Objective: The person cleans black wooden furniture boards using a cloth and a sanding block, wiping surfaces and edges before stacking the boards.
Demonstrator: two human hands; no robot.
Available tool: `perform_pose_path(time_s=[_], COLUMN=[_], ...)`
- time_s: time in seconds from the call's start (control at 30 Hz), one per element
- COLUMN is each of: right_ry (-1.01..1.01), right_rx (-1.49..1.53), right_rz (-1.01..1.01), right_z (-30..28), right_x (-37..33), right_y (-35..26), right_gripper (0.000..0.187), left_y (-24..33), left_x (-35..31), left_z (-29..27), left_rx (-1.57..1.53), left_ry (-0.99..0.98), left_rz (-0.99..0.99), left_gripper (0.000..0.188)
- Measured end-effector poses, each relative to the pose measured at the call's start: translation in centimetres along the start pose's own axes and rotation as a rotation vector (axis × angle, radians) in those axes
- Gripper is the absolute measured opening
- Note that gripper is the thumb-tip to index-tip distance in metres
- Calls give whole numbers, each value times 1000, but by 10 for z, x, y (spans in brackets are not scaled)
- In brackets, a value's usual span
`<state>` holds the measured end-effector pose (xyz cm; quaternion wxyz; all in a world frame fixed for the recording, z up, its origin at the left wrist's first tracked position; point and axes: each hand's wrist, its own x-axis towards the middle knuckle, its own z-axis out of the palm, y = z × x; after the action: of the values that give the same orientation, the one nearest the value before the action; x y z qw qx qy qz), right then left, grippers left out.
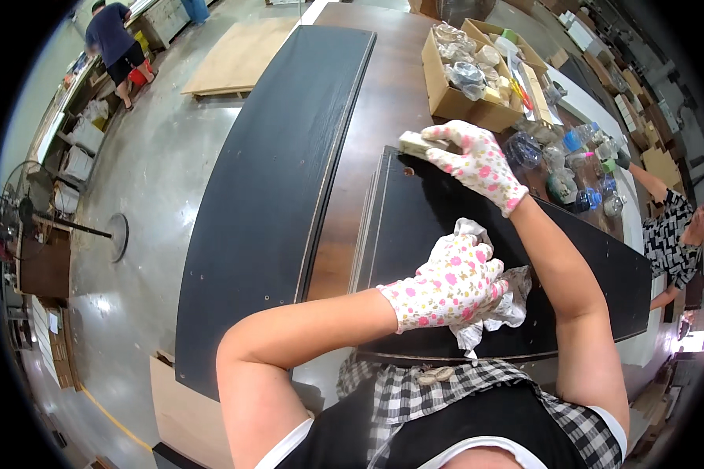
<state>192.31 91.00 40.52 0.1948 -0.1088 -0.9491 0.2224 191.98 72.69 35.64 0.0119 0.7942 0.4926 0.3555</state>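
Observation:
Both my hands wear white gloves with a pink flower print. My left hand (446, 285) is closed round a crumpled whitish cloth (512, 301), over the near part of a black panel (579, 266). Farther off, my right hand (481, 164) pinches a small pale block (417, 144) at the panel's far left corner, its thumb and fingers on the block's end. Whether it is a sponge or a sanding block I cannot tell. Under the top panel, more panel edges show along the left side. A reddish-brown spot (408, 171) marks the black surface near the block.
A long curved black panel (266, 172) lies to the left. Beyond my right hand stand cardboard boxes (485, 116) of plastic-wrapped pieces, with several plastic bottles (579, 139) beside them. One person (673, 234) stands at the right, another (113, 43) far left. A fan (27, 211) stands at left.

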Motion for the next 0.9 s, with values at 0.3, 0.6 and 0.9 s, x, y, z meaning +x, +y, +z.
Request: perform_pose_path(time_s=[0.3, 0.6, 0.9], right_ry=[-11, 74, 36], right_rx=[-43, -47, -92], right_rz=[44, 326, 108], right_z=[1, -67, -7], right_x=[-19, -104, -44], right_y=[-9, 26, 6], right_gripper=[32, 33, 32], left_y=[-7, 1, -1], left_x=[-1, 6, 12], left_z=[22, -18, -35], left_rx=[103, 82, 26], left_ry=[-121, -200, -247], left_rz=[28, 95, 108], left_gripper=[24, 24, 40])
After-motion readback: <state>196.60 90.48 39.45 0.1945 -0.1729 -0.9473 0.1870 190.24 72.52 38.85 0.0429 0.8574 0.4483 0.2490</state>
